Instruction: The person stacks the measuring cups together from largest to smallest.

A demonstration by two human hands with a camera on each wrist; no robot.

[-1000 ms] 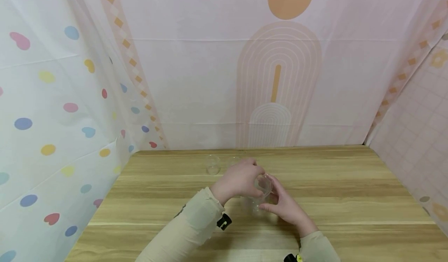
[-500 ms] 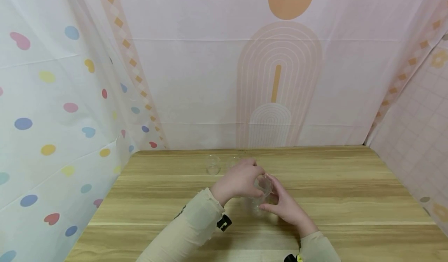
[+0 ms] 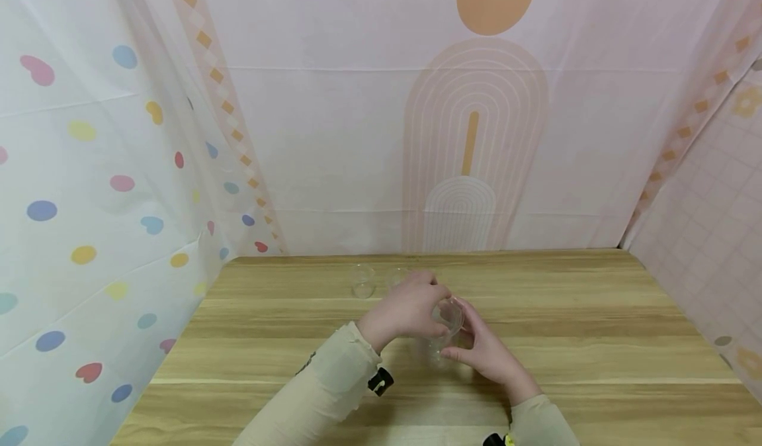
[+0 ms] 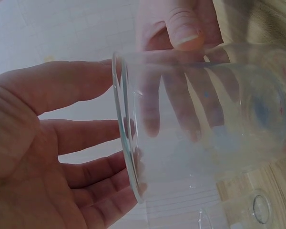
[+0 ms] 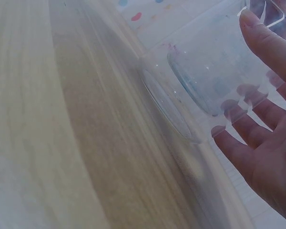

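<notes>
Two clear cups (image 4: 174, 167), one nested inside the other, stand upright between my hands. Their doubled rim shows in the left wrist view, and two separate bases show in the right wrist view. My left hand (image 3: 411, 307) reaches over from the left and grips the rim, thumb on one side and fingers on the other. Lower down, my right hand (image 3: 485, 350) holds the outer cup's wall (image 5: 195, 62), its thumb and fingers curled around the side. The outer base sits at the wooden tabletop (image 5: 86, 119).
Farther back on the table (image 3: 595, 340) stands another clear cup (image 3: 363, 284). To its right is one more clear cup (image 3: 397, 276), partly hidden behind my left hand. Patterned cloth (image 3: 333, 135) hangs along the back and both sides of the table.
</notes>
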